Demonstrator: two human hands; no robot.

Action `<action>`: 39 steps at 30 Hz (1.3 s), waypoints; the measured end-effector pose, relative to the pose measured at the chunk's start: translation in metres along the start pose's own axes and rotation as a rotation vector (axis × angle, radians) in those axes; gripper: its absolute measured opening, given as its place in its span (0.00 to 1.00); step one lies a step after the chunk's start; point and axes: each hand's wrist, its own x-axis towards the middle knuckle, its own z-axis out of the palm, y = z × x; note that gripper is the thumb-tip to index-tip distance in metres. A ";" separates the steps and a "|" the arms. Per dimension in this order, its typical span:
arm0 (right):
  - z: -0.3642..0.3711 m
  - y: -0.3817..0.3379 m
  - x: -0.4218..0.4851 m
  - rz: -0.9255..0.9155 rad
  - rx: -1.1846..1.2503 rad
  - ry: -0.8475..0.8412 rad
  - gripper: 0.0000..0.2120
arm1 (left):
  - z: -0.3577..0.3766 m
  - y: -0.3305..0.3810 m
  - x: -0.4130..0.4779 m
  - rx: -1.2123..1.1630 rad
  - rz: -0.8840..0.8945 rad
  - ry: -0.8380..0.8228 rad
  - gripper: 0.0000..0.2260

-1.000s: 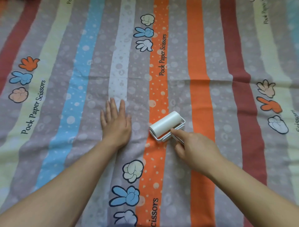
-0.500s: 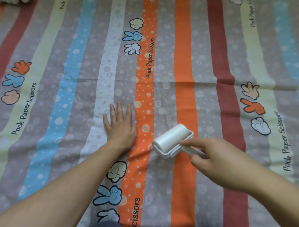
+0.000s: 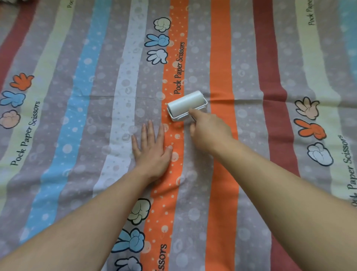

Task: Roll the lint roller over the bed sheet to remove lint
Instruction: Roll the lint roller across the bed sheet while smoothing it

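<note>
A striped bed sheet printed with cartoon hands and "Pock Paper Scissors" fills the view. A white lint roller lies on it, across the grey band between two orange stripes, just below a horizontal fold line. My right hand grips the roller's handle from behind, index finger stretched along the frame; the handle is mostly hidden under the hand. My left hand presses flat on the sheet, fingers straight, to the lower left of the roller and apart from it.
A horizontal crease runs across the sheet at the roller's height. The sheet extends to every edge of the view. A small dark patch shows at the top left corner.
My right hand has pushed the roller away from me, up the sheet to the fold line. My left hand stays flat on the sheet, now behind the roller.
</note>
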 end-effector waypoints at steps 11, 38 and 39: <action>-0.014 0.054 -0.090 -0.045 -0.145 -0.136 0.18 | -0.004 0.007 -0.004 0.070 -0.052 -0.010 0.31; -0.111 0.110 -0.114 -0.017 0.176 -0.133 0.21 | 0.012 0.089 -0.019 0.165 -0.016 -0.030 0.38; -0.096 0.102 -0.090 -0.009 0.147 -0.097 0.21 | 0.013 0.088 -0.011 0.159 -0.011 -0.034 0.39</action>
